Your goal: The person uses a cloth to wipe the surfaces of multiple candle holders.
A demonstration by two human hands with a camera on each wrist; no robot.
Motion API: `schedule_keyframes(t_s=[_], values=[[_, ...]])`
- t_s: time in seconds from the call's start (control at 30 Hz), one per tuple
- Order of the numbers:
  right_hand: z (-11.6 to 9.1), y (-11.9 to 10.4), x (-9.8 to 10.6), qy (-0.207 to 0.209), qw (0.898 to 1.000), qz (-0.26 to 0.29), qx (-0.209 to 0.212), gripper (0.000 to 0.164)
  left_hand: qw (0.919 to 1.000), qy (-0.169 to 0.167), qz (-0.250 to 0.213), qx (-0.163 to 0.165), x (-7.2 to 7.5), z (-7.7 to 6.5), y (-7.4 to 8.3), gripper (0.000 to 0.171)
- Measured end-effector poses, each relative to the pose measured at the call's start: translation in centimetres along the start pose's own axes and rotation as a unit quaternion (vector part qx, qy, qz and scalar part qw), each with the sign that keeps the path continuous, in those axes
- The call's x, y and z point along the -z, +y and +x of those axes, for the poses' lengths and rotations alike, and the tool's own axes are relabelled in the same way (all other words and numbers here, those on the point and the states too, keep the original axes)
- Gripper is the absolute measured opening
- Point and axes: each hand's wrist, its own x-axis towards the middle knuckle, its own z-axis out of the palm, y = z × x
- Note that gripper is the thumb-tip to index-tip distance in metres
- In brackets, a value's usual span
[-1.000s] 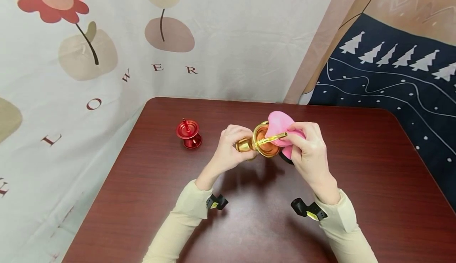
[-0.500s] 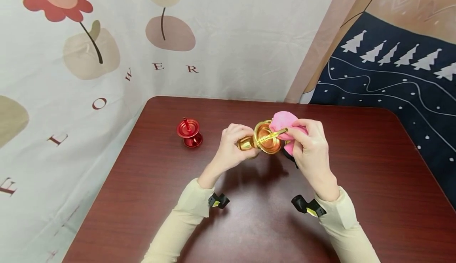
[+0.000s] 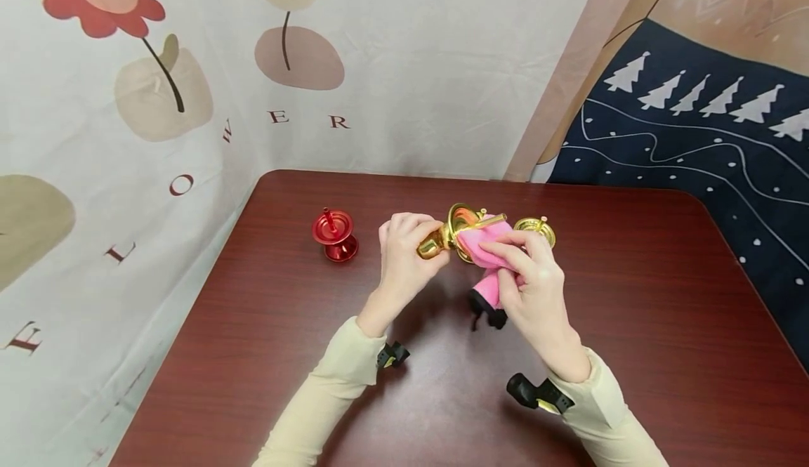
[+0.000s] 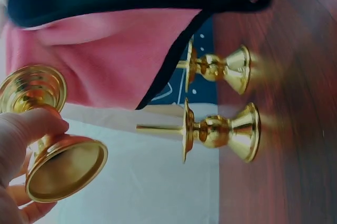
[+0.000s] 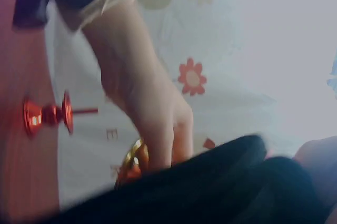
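My left hand (image 3: 404,253) grips a gold candlestick (image 3: 432,244) round its stem, tilted, with its dish and spike pointing to the right. In my right hand (image 3: 537,288) is a pink cloth (image 3: 487,246), pinched and bunched against the dish, covering part of it. The cloth's lower end hangs down with a black edge (image 3: 489,309). In the left wrist view, the underside of the candlestick's base (image 4: 66,171) faces the camera, and the cloth (image 4: 116,58) shows black trim and a hanging loop. Its dark part (image 5: 210,182) blocks the bottom of the right wrist view.
A red candlestick (image 3: 335,235) stands at the left back of the brown table (image 3: 632,298). Two more gold candlesticks stand on it, one in front (image 4: 221,132) and one beside it (image 4: 218,68) in the left wrist view. Printed cloths (image 3: 411,67) hang behind.
The cloth has moved left over the candlestick's dish, its black end swinging down. The left hand has turned the candlestick. A gold candlestick behind the right hand has come into sight.
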Motion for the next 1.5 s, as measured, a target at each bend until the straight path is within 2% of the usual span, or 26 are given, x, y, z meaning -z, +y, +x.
schedule_keyframes(t_s=[0.1,0.2,0.4,0.53,0.67,0.77,0.83,1.03,1.3,1.5], values=[[-0.2,-0.4,-0.5,0.016,0.999,0.029,-0.02,0.038,0.9996,0.008,0.024,-0.014,0.0,0.0,0.1,0.028],[-0.2,-0.5,-0.8,0.014,0.999,0.039,-0.005,0.038,0.9996,0.014,0.022,-0.011,0.2,0.0,0.0,0.028],[0.2,1.0,-0.6,0.007,0.999,0.018,0.038,0.028,0.9985,0.019,-0.048,0.015,0.4,-0.1,-0.3,0.03],[0.7,2.4,-0.5,0.029,0.999,0.002,0.031,0.028,0.9957,-0.007,-0.091,0.015,0.4,-0.2,-0.4,0.032],[1.3,3.6,-0.5,0.046,0.999,0.004,0.024,0.025,0.9904,-0.056,-0.126,-0.002,0.5,-0.1,-0.4,0.032],[1.6,4.2,-0.5,0.047,0.998,0.022,0.036,0.022,0.9853,-0.089,-0.145,-0.016,0.5,0.0,-0.3,0.032],[1.9,4.4,-0.5,0.039,0.998,0.03,0.048,0.021,0.9841,-0.096,-0.148,-0.019,0.4,0.0,-0.3,0.031],[2.1,4.2,-0.1,0.015,0.998,0.008,0.066,0.019,0.9866,-0.076,-0.144,-0.014,0.4,0.0,-0.5,0.032],[1.0,2.5,0.6,-0.008,0.998,0.002,0.065,0.025,0.9921,-0.027,-0.121,0.022,0.3,-0.1,-0.6,0.032],[0.5,1.3,0.7,-0.005,0.998,0.013,0.055,0.026,0.9945,-0.025,-0.1,0.02,0.2,0.1,-0.5,0.031]])
